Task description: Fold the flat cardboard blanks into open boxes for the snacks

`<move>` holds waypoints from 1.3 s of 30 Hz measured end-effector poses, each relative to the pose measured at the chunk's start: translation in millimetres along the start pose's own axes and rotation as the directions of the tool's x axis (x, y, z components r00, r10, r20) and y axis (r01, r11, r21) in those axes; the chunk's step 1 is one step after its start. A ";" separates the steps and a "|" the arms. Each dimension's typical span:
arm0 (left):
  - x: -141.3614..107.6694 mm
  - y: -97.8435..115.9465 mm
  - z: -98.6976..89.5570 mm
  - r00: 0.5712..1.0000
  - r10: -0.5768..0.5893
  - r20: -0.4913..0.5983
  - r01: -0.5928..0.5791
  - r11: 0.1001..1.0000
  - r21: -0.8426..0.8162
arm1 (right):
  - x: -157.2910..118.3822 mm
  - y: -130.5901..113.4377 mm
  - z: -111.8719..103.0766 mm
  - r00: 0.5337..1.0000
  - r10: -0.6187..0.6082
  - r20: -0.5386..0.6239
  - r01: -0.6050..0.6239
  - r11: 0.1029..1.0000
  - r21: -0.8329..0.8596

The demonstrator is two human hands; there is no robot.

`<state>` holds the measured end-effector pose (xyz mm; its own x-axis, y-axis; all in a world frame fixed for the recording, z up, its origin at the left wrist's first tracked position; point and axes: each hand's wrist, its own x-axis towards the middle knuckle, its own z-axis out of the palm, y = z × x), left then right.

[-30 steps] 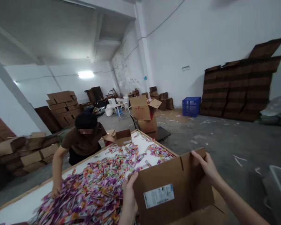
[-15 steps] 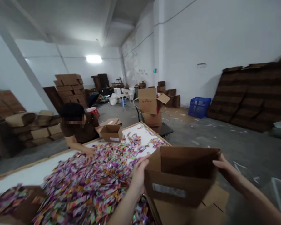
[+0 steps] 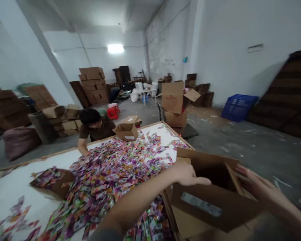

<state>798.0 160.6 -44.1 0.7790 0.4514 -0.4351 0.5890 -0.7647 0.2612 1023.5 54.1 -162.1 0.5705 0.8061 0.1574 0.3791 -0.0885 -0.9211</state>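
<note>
An open cardboard box [image 3: 203, 204] with a pale label on its near side is tilted in front of me at the right. My left hand [image 3: 188, 174] grips its left part, with the thumb lying over the near wall's top edge. At the opposite end, my right hand [image 3: 256, 184] holds the right wall or flap from outside, its fingers slightly blurred. Shadow hides most of the box's inside. More cardboard [image 3: 185, 224] lies beneath the box. To the left spreads a large heap of small colourful packets [image 3: 115, 170] on a white table [image 3: 12, 180].
Across the table a co-worker [image 3: 97, 125] reaches into the heap. Beside them stands an open box [image 3: 126, 132]. A packet-filled box [image 3: 55, 184] is on the table at left. Stacked cartons [image 3: 174, 100], a blue crate [image 3: 238, 107] and red stools [image 3: 113, 111] stand on the floor.
The box has turned and tilted. My left hand has moved from its left side onto the top near edge; my right hand has shifted along its right side. The view has swung left.
</note>
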 end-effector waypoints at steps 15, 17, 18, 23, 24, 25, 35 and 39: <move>9.2 -43.6 37.6 0.844 -0.097 -0.527 0.071 0.995 -0.070 | -79.6 -61.8 90.0 0.848 -0.495 0.188 0.464 0.525 -0.714; 4.8 -41.5 38.7 0.851 -0.087 -0.519 0.131 0.990 0.050 | -73.8 -69.7 87.2 0.866 -0.428 0.258 0.472 0.530 -0.704; 3.8 -40.7 37.2 0.866 -0.084 -0.494 0.152 0.983 0.098 | -70.3 -73.5 84.9 0.871 -0.398 0.288 0.476 0.544 -0.691; 6.3 -34.4 17.8 0.942 -0.070 -0.329 0.127 0.980 0.155 | -66.6 -71.5 67.0 0.843 -0.509 0.176 0.529 0.724 -0.443; 5.8 -31.3 13.8 0.953 -0.051 -0.299 0.101 0.983 0.155 | -69.4 -68.3 62.5 0.840 -0.538 0.067 0.515 0.754 -0.408; 4.4 -27.5 10.4 0.962 -0.036 -0.270 0.079 0.986 0.150 | -72.3 -65.8 57.9 0.840 -0.542 -0.031 0.488 0.779 -0.394; 23.9 -12.7 17.0 0.961 0.009 -0.277 0.041 0.984 0.173 | -42.0 -112.4 38.2 0.901 0.023 0.433 0.306 0.674 -0.672; 36.3 -38.0 35.3 0.907 -0.074 -0.414 0.101 0.994 0.044 | -62.3 -102.2 88.1 0.876 -0.244 0.416 0.466 0.647 -0.604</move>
<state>796.3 189.8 -100.3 0.7520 0.6566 -0.0579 0.6549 -0.7345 0.1779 885.0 64.5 -109.1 0.1044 0.9712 0.2141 0.9510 -0.0345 -0.3072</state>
